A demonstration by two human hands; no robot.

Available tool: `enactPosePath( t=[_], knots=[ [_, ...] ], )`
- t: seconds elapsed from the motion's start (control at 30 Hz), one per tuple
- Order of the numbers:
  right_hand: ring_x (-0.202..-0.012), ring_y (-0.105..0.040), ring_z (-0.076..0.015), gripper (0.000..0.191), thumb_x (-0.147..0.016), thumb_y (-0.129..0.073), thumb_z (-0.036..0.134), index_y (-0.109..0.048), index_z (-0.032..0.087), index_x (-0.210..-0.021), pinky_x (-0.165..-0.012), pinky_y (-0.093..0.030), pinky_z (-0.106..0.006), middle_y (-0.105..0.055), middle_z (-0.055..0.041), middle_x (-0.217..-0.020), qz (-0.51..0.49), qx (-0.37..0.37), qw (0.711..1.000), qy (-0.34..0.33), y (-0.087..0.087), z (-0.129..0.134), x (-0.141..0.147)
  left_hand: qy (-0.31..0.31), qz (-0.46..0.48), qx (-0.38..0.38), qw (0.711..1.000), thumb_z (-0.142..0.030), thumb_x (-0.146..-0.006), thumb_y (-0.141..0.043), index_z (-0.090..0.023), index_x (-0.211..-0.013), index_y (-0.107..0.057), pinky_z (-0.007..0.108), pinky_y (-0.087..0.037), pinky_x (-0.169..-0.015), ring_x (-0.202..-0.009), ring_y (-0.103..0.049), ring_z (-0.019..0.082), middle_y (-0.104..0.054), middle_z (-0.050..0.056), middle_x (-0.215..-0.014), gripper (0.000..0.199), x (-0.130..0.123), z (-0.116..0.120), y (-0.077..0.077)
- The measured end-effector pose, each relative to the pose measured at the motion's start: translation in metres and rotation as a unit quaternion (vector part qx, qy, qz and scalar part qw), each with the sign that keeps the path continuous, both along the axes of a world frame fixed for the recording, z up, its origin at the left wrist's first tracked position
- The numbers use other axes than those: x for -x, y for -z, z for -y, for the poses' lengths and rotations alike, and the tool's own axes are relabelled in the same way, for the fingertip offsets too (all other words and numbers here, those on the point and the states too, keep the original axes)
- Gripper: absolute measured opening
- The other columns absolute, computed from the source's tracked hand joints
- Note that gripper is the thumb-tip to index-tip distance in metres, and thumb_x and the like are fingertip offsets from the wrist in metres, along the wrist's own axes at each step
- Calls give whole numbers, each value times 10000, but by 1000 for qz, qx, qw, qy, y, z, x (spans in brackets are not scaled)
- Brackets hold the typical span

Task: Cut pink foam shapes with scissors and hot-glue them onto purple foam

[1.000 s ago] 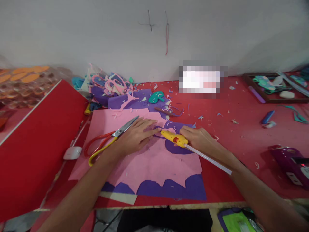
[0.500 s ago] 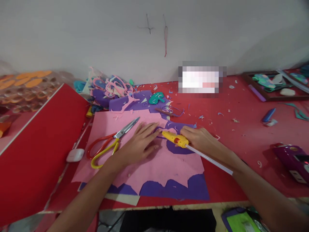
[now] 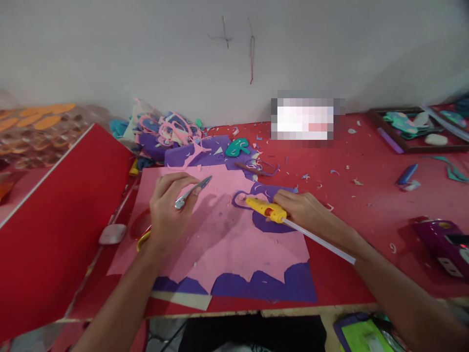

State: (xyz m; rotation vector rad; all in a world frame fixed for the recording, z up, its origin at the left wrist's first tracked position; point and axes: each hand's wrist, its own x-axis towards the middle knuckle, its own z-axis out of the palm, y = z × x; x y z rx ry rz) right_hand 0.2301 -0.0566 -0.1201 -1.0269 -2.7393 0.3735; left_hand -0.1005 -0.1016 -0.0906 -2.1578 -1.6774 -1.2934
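Our L hand (image 3: 172,208) was up at the end of a bare L forearm (image 3: 128,283) that slanted in from the bottom edge, back of hand mostly up, fingers (image 3: 175,181) bent fwd & to the R, thumb (image 3: 195,193) reaching the same way, w/ a gap b/w it & the fingers. Our R forearm (image 3: 399,291), also bare, ran diag. from the lower R corner to the R wrist (image 3: 346,239); our R hand (image 3: 304,208) pointed L, knuckles up, fingers curled in a closed grip. Both hands were well apart.
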Motion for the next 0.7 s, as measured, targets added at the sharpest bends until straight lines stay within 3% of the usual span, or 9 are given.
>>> enactPosePath(
  t=[0.27,0.5,0.7],
  knots=[
    [-611,-555,-147,183,-1020,-557,314,-536,210,-871,-543,-174,-286,-623,-8,-807,-13,14,1000,17,-1,0,1,60,114,113,985,-168,-923,-639,-206,-989,-682,315,-506,-861,-934,-620,166,-675,41,-1009,87,-11,-3,13],
    [-631,-571,-141,169,-1015,-564,317,-527,212,-888,-548,-189,-285,-642,-18,-863,-7,12,1000,11,5,-1,-1,139,307,191,922,-221,-897,-683,-223,-984,-686,310,-492,-850,-924,-595,159,-653,25,-996,87,-15,-2,20],
    [-615,-568,-137,157,-1022,-545,293,-527,211,-889,-542,-190,-286,-640,-17,-854,1,12,1000,6,0,-1,-1,156,369,207,892,-280,-878,-746,-209,-943,-697,314,-500,-879,-960,-602,167,-644,34,-982,108,-14,-1,26]
  ],
)
